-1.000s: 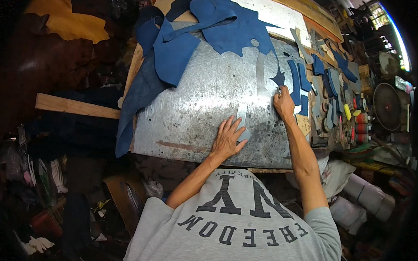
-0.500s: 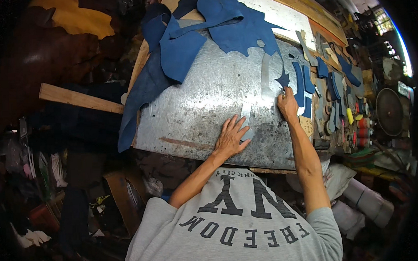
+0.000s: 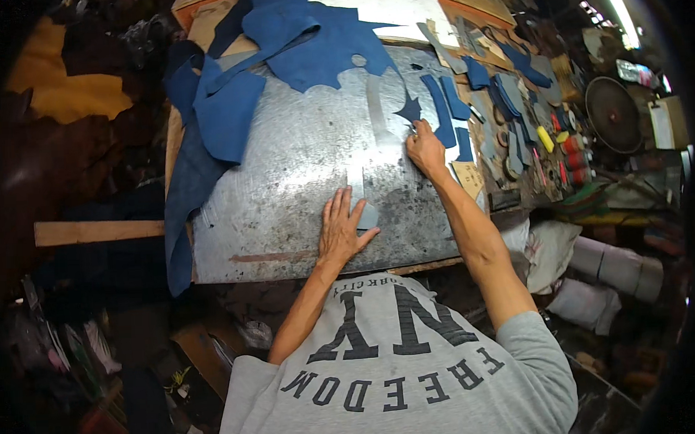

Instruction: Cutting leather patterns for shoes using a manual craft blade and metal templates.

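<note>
My left hand (image 3: pixel 342 226) lies flat with fingers spread on the metal-topped table (image 3: pixel 285 188), partly over a grey, long-necked flat piece (image 3: pixel 368 217) with a rounded end. Farther right, my right hand (image 3: pixel 425 148) is closed in a pinch beside the pointed end of a dark blue leather offcut (image 3: pixel 409 110). Something small and shiny shows at its fingertips, too small to name. That offcut trails by a narrow strip from a large blue leather hide (image 3: pixel 311 61) with a round hole. A curved blue leather strip (image 3: pixel 438 110) lies just right of the hand.
Blue leather (image 3: pixel 185 169) drapes over the table's left edge. A wooden beam (image 3: pixel 99 232) juts out at left. Along the right side lie cut leather pieces (image 3: pixel 504 97), a yellow tool (image 3: pixel 545 140) and red spools (image 3: pixel 577 160). A round disc (image 3: pixel 614 116) stands beyond.
The view has turned, so the whole table appears farther left. Both hands keep about the same places on it, the left flat and the right pinched.
</note>
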Available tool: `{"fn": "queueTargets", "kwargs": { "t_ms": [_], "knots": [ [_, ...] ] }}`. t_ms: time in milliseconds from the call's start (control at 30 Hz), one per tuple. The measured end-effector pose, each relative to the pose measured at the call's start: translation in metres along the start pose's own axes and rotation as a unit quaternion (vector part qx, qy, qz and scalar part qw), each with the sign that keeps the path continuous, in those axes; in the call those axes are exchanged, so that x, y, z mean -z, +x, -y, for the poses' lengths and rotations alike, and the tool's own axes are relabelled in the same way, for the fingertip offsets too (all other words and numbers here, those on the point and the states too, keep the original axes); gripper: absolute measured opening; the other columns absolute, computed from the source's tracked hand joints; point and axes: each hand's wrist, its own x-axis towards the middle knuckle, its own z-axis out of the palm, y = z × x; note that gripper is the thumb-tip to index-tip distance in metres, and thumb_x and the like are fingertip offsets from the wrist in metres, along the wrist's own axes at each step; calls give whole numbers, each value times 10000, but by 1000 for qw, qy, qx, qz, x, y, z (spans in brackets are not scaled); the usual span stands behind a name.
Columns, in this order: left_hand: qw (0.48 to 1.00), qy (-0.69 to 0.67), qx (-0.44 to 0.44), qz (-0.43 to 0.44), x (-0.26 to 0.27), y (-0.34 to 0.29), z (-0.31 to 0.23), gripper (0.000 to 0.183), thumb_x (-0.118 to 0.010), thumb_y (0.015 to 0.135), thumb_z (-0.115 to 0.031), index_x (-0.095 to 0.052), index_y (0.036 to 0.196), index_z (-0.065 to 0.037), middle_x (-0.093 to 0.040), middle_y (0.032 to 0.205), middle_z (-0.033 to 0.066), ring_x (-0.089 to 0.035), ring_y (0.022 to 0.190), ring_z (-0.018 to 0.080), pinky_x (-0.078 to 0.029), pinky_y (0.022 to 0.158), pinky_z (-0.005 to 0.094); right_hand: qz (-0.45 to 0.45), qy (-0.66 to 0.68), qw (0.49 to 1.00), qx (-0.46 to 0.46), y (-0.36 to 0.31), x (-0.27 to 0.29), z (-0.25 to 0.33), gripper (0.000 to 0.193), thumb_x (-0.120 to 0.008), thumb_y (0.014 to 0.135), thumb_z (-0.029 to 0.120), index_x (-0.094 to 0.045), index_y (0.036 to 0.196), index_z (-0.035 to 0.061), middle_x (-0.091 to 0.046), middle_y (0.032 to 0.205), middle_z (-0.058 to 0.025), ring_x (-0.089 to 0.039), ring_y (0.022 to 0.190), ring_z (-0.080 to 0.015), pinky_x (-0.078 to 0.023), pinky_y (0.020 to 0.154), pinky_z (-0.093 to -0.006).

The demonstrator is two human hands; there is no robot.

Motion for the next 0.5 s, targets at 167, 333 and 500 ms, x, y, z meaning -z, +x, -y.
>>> {"fn": "queueTargets", "kwargs": {
  "t_ms": [167, 333, 500],
  "knots": [
    [1000, 1, 2, -9, -8, 1, 3, 737, -749, 802, -486, -526, 1356, -53, -335, 1523, 246, -277, 1433, 407, -216, 1164, 529, 12, 9, 1000, -8, -1, 2, -7, 446, -521, 879, 240, -528, 1280, 44, -471, 1416, -246, -597, 1081, -463, -499, 914, -504],
    [998, -14, -8, -53, -1, 5, -3, 786, -800, 768, -420, -476, 1383, -53, -347, 1499, 282, -316, 1406, 433, -277, 1130, 547, -19, 61, 998, 25, -5, 7, -6, 444, -558, 901, 271, -583, 1258, 9, -521, 1368, -258, -606, 1088, -444, -483, 944, -480],
    [998, 25, 27, -46, 0, -9, -15, 679, -775, 809, -336, -505, 1362, -48, -389, 1494, 232, -319, 1409, 424, -274, 1129, 548, 146, 135, 980, 2, -94, 52, 64, 386, -608, 911, 318, -655, 1135, 7, -674, 1010, -254, -676, 864, -420, -539, 764, -497]
  ]
}}
